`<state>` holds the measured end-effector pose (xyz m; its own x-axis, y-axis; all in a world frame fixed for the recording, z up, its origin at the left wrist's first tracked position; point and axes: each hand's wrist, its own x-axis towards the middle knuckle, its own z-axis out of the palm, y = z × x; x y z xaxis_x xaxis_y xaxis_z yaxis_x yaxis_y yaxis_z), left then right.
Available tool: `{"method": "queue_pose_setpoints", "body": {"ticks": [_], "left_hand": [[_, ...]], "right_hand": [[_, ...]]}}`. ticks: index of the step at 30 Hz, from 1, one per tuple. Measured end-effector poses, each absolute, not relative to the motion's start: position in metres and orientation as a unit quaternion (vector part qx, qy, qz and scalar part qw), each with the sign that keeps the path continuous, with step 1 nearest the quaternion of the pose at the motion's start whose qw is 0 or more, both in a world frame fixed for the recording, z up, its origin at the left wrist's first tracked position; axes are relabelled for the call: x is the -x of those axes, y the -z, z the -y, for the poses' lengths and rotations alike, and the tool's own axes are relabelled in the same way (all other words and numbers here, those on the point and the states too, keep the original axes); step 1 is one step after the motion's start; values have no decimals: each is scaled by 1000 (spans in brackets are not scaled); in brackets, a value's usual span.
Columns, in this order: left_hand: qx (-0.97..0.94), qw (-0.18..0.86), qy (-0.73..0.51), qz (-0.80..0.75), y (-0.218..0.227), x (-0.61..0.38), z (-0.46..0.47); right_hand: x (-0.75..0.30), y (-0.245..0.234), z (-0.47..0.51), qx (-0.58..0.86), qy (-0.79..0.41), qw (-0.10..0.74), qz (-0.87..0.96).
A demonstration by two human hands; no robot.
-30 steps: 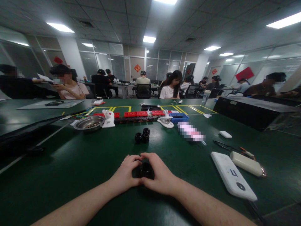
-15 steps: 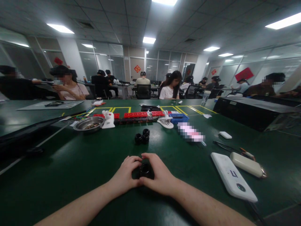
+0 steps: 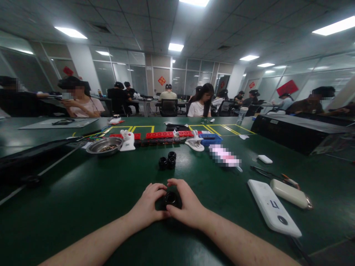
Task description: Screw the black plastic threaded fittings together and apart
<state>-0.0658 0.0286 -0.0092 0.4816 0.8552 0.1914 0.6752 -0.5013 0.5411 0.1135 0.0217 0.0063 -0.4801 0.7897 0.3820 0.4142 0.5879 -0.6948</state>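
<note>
Low over the green table (image 3: 91, 210), a small black round part with a hole in its top (image 3: 170, 198) sits between my hands. My right hand (image 3: 187, 207) curls around its right side, thumb in front and index finger behind. From the other side my left hand (image 3: 151, 205) curves about it, thumb and fingertips meeting the right hand's. Both hands are closed around the part, and its lower portion is dark and partly hidden. Farther out stand three similar black round parts (image 3: 168, 161), grouped together.
Beyond the black parts runs a row of red blocks (image 3: 159, 135) between white clamps (image 3: 195, 141), with a metal bowl (image 3: 105, 146) at left and a blue tray (image 3: 210, 139) at right. A white device (image 3: 273, 207) and a beige power bank (image 3: 291, 193) lie right. People sit farther back.
My right thumb and fingers have shifted very slightly around the black part, whose top hole shows a little higher. The other things on the table stay where they were.
</note>
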Motion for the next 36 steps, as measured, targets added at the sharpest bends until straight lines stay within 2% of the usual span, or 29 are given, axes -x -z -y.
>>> {"method": "queue_pose_setpoints", "body": {"ticks": [5,12,20,27,33,36], "left_hand": [[-841,195,-229,-449,11,66,-30],[-845,201,-221,-443,15,68,-31],[-843,202,-224,-446,13,67,-29],[-841,207,-229,-444,14,67,-30],[-840,214,-217,-448,6,66,-27],[-842,208,-220,-447,5,65,-27]], "right_hand": [[-111,-4,-25,429,-245,353,795],[-114,-6,-23,323,-289,331,838],[-110,-5,-24,408,-248,354,804],[-114,-7,-20,328,-277,343,835],[-112,-5,-23,411,-231,355,807],[-111,-7,-23,405,-231,342,816]]}}
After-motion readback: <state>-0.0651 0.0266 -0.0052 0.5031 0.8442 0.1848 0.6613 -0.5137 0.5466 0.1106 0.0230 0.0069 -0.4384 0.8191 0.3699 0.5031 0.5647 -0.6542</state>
